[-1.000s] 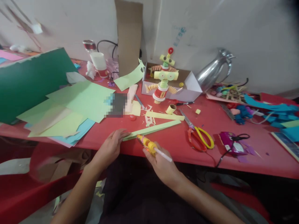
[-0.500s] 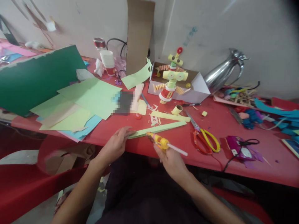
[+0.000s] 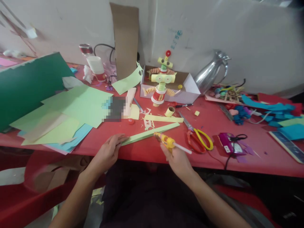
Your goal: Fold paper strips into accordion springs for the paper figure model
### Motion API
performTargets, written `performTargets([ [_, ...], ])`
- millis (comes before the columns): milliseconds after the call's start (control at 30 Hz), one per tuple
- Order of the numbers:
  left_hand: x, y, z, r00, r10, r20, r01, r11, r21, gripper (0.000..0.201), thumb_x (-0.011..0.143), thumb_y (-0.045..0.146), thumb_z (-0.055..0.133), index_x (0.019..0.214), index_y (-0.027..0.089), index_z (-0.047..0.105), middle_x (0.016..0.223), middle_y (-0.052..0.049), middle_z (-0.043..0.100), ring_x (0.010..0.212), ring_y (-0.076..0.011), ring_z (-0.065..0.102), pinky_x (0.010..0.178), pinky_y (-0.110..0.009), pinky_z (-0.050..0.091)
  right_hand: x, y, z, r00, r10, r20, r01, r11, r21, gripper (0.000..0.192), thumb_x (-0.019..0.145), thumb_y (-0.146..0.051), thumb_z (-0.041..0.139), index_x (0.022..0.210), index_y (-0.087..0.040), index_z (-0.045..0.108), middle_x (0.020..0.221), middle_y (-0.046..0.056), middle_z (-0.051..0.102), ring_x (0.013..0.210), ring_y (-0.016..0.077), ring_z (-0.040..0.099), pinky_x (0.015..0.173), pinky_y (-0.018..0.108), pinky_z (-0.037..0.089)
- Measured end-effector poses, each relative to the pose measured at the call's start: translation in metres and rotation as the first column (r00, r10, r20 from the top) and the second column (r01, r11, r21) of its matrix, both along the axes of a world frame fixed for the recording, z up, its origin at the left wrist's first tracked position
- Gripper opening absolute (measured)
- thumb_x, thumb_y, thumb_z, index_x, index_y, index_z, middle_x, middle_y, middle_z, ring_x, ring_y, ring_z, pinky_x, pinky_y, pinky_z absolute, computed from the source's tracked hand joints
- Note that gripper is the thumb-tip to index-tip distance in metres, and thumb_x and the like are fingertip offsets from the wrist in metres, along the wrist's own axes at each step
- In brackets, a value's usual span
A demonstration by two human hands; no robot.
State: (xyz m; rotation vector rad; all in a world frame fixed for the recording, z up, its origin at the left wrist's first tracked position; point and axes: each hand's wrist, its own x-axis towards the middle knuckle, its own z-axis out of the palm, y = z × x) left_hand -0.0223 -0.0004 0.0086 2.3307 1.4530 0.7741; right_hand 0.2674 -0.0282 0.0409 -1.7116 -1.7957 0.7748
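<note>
My left hand has its fingers closed on the left end of a long, folded pale green paper strip, which slants across the red table near its front edge. In my right hand is a yellow hot glue gun, a white glue stick jutting from its back. The gun's nozzle points left, close to the strip's lower edge around its middle; whether it touches cannot be made out. Just behind lies a yellow paper strip among white paper scraps.
Red-and-yellow scissors and a purple box with a cord lie to the right. Paper robot figures stand by an open box, beside a metal jug. Green paper sheets and a green board occupy the left.
The camera view has swung right, so the table's things sit further left. The glue gun has moved rightward along the green strip, while my left hand stays at its left end.
</note>
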Motion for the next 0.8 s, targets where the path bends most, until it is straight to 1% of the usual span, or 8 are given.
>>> performTargets([
  [67, 0.001, 0.0, 0.002, 1.0, -0.007, -0.002, 0.007, 1.0, -0.02, 0.032, 0.095, 0.021, 0.036, 0.124, 0.019, 0.048, 0.125, -0.01, 0.067, 0.122, -0.0243, 0.058, 0.1, -0.041, 0.049, -0.018, -0.004, 0.0, 0.998, 0.064, -0.017, -0.064, 0.998, 0.01, 0.036, 0.097, -0.049, 0.039, 0.095, -0.019, 0.06, 0.073, 0.005, 0.064, 0.068, 0.0222, 0.063, 0.06, 0.03, 0.043],
  [133, 0.001, -0.001, 0.005, 1.0, -0.013, 0.011, 0.014, 0.998, -0.053, 0.033, 0.096, 0.021, 0.034, 0.126, 0.019, 0.047, 0.126, -0.01, 0.067, 0.123, -0.0234, 0.058, 0.101, -0.04, 0.048, -0.034, -0.009, -0.001, 0.991, 0.129, -0.027, -0.128, 0.992, 0.02, 0.033, 0.098, -0.046, 0.04, 0.101, -0.019, 0.058, 0.08, 0.006, 0.065, 0.073, 0.0221, 0.064, 0.062, 0.03, 0.043],
  [233, 0.0, -0.001, 0.008, 0.999, -0.011, 0.042, 0.015, 0.995, -0.101, 0.034, 0.096, 0.021, 0.032, 0.128, 0.018, 0.044, 0.126, -0.01, 0.067, 0.124, -0.0218, 0.057, 0.102, -0.039, 0.047, -0.054, -0.014, -0.002, 0.978, 0.207, -0.04, -0.206, 0.978, 0.032, 0.029, 0.098, -0.045, 0.042, 0.095, -0.02, 0.055, 0.079, 0.005, 0.063, 0.069, 0.0204, 0.062, 0.061, 0.029, 0.042],
  [333, -0.002, 0.0, 0.007, 0.998, -0.024, 0.056, 0.031, 0.992, -0.121, 0.039, 0.094, 0.016, 0.031, 0.13, 0.017, 0.043, 0.127, -0.01, 0.066, 0.125, -0.0206, 0.056, 0.104, -0.038, 0.046, -0.068, -0.017, -0.001, 0.963, 0.267, -0.039, -0.266, 0.963, 0.028, 0.028, 0.098, -0.045, 0.042, 0.09, -0.02, 0.053, 0.077, 0.003, 0.061, 0.065, 0.0188, 0.06, 0.059, 0.028, 0.041],
  [467, -0.005, 0.001, 0.004, 0.997, -0.045, 0.057, 0.052, 0.991, -0.122, 0.047, 0.088, 0.011, 0.033, 0.134, 0.018, 0.042, 0.127, -0.009, 0.066, 0.124, -0.0205, 0.057, 0.105, -0.039, 0.046, -0.074, -0.018, 0.0, 0.954, 0.299, -0.011, -0.299, 0.954, 0.024, 0.028, 0.098, -0.046, 0.041, 0.091, -0.021, 0.053, 0.078, 0.003, 0.061, 0.066, 0.0188, 0.06, 0.06, 0.028, 0.041],
  [567, -0.006, 0.002, 0.003, 0.998, -0.033, 0.049, 0.038, 0.992, -0.117, 0.041, 0.092, 0.014, 0.032, 0.13, 0.017, 0.047, 0.129, -0.01, 0.065, 0.126, -0.0213, 0.055, 0.106, -0.039, 0.045, -0.062, -0.015, 0.001, 0.964, 0.266, -0.022, -0.265, 0.964, 0.027, 0.029, 0.098, -0.045, 0.041, 0.095, -0.02, 0.055, 0.082, 0.004, 0.063, 0.071, 0.0203, 0.062, 0.063, 0.029, 0.044],
  [667, -0.005, 0.003, 0.004, 0.999, -0.021, 0.03, 0.024, 0.995, -0.098, 0.038, 0.094, 0.018, 0.032, 0.128, 0.017, 0.05, 0.128, -0.011, 0.065, 0.125, -0.0222, 0.056, 0.104, -0.039, 0.047, -0.036, -0.009, -0.002, 0.987, 0.159, -0.023, -0.159, 0.987, 0.011, 0.033, 0.097, -0.047, 0.04, 0.095, -0.019, 0.057, 0.083, 0.007, 0.065, 0.073, 0.0211, 0.063, 0.065, 0.03, 0.046],
  [800, -0.004, 0.003, 0.003, 1.0, -0.009, -0.014, 0.009, 0.999, -0.045, 0.035, 0.096, 0.025, 0.035, 0.125, 0.018, 0.055, 0.127, -0.012, 0.065, 0.119, -0.0237, 0.06, 0.098, -0.038, 0.05, 0.01, -0.003, -0.004, 1.0, -0.006, 0.006, 0.007, 0.998, -0.055, 0.044, 0.096, -0.056, 0.037, 0.078, -0.02, 0.056, 0.061, 0.002, 0.06, 0.056, 0.0189, 0.059, 0.056, 0.029, 0.044],
])
